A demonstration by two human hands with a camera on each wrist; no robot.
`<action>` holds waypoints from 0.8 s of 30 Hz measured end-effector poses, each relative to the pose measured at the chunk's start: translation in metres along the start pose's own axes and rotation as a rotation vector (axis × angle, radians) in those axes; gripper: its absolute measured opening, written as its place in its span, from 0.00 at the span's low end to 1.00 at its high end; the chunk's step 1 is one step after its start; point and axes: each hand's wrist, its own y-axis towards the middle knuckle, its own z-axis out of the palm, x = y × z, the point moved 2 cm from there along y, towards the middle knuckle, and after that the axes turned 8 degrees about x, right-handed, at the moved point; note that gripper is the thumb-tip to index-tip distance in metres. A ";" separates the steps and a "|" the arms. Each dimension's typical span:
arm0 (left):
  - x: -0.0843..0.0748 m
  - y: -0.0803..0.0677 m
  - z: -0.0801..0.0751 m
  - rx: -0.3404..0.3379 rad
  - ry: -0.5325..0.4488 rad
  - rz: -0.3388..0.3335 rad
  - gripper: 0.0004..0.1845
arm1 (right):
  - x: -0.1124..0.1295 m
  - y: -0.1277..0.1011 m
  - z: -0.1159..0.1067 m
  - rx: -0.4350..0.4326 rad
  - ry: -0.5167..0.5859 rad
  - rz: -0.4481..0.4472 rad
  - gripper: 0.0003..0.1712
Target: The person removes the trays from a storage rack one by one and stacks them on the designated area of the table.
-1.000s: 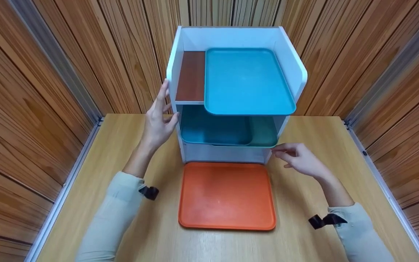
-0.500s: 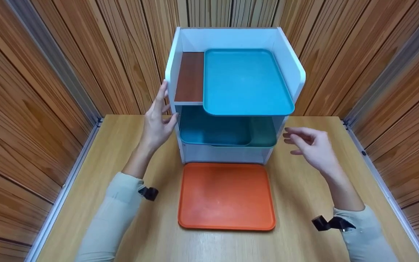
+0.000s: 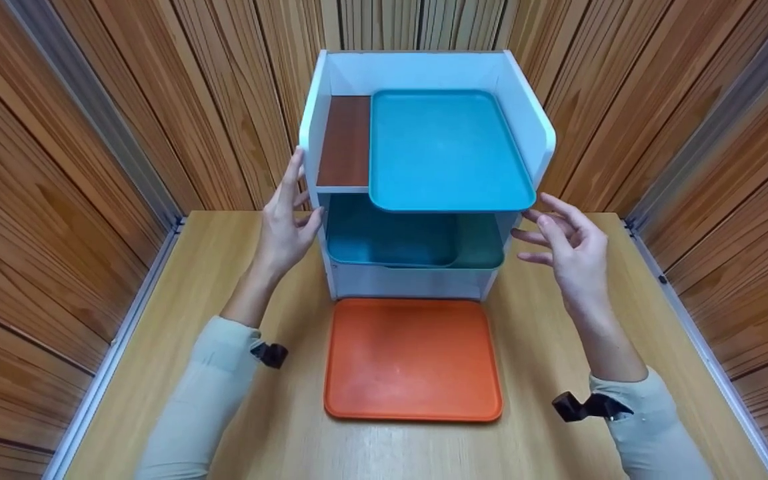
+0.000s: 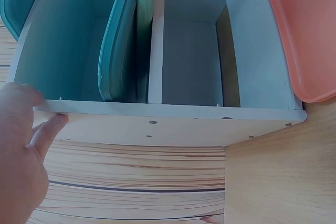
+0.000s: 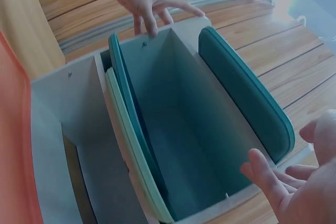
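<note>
A white shelf unit (image 3: 536,133) stands on the table. My left hand (image 3: 283,230) rests against its left side panel, fingers extended and thumb at the front edge. My right hand (image 3: 574,250) is beside the right side, fingers spread and holding nothing, close to the front right corner of the upper blue tray (image 3: 451,150). That tray lies on the top level, towards the right, overhanging the front. On the middle level, a second blue tray (image 3: 391,233) lies over a green tray (image 3: 481,240). Both right fingertips and shelf edge show in the right wrist view, apparently close together.
An orange tray (image 3: 414,360) lies flat on the wooden table (image 3: 384,450), in front of the shelf unit. Brown board (image 3: 345,140) shows left of the top tray. Under the middle level is a lower compartment (image 4: 191,61). Wood-panelled walls (image 3: 57,167) enclose the table.
My right hand has left the green tray's right corner, swung out to the right, then come up and back to the shelf's right side. The left hand and the trays stay put.
</note>
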 end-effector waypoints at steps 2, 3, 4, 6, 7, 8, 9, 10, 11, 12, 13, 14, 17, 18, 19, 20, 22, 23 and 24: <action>0.001 0.000 0.000 0.000 -0.005 0.000 0.46 | 0.002 0.001 0.005 -0.022 0.031 -0.012 0.27; 0.001 0.000 0.000 0.001 -0.010 0.000 0.46 | 0.002 0.002 0.008 -0.031 0.048 -0.017 0.27; 0.000 0.000 0.000 0.001 -0.011 0.001 0.46 | 0.003 0.003 0.010 -0.038 0.063 -0.023 0.27; 0.000 0.000 0.000 -0.002 -0.009 0.005 0.45 | 0.004 0.004 0.015 -0.040 0.091 -0.037 0.27; 0.000 0.000 0.000 -0.004 -0.006 0.005 0.45 | 0.004 0.006 0.018 -0.036 0.101 -0.040 0.27; 0.000 0.000 0.000 -0.006 -0.005 0.006 0.45 | 0.004 0.007 0.020 -0.032 0.109 -0.045 0.28; 0.000 0.001 0.000 -0.006 -0.002 0.007 0.45 | 0.004 0.009 0.023 -0.030 0.116 -0.048 0.28; 0.001 0.001 0.000 -0.007 0.002 0.008 0.45 | 0.003 0.010 0.025 -0.029 0.121 -0.049 0.29; 0.002 0.001 0.000 -0.008 0.003 0.008 0.45 | 0.003 0.012 0.026 -0.031 0.127 -0.048 0.29; 0.002 0.001 0.000 -0.008 0.002 0.009 0.45 | 0.002 0.014 0.028 -0.035 0.132 -0.045 0.30; 0.002 0.001 0.000 -0.008 0.003 0.008 0.45 | 0.002 0.015 0.029 -0.041 0.134 -0.041 0.30; 0.003 0.001 0.000 -0.008 0.003 0.007 0.45 | 0.002 0.017 0.030 -0.049 0.135 -0.037 0.30; 0.002 0.000 0.000 -0.007 0.005 0.003 0.45 | 0.002 0.020 0.032 -0.068 0.126 -0.019 0.29; 0.002 0.000 0.000 -0.007 0.006 0.004 0.45 | 0.003 0.021 0.033 -0.075 0.116 -0.014 0.29; 0.002 0.000 0.000 -0.007 0.007 0.004 0.45 | 0.003 0.022 0.034 -0.080 0.107 -0.007 0.28; 0.002 0.000 0.000 -0.007 0.007 0.006 0.45 | 0.004 0.022 0.034 -0.083 0.103 -0.001 0.28; 0.003 0.000 0.000 -0.008 0.006 0.009 0.45 | 0.004 0.022 0.035 -0.089 0.094 0.008 0.28; 0.003 0.000 0.000 -0.008 0.004 0.010 0.45 | 0.005 0.022 0.035 -0.090 0.094 0.010 0.28; 0.003 0.000 0.000 -0.007 0.003 0.011 0.45 | 0.005 0.022 0.035 -0.091 0.094 0.012 0.28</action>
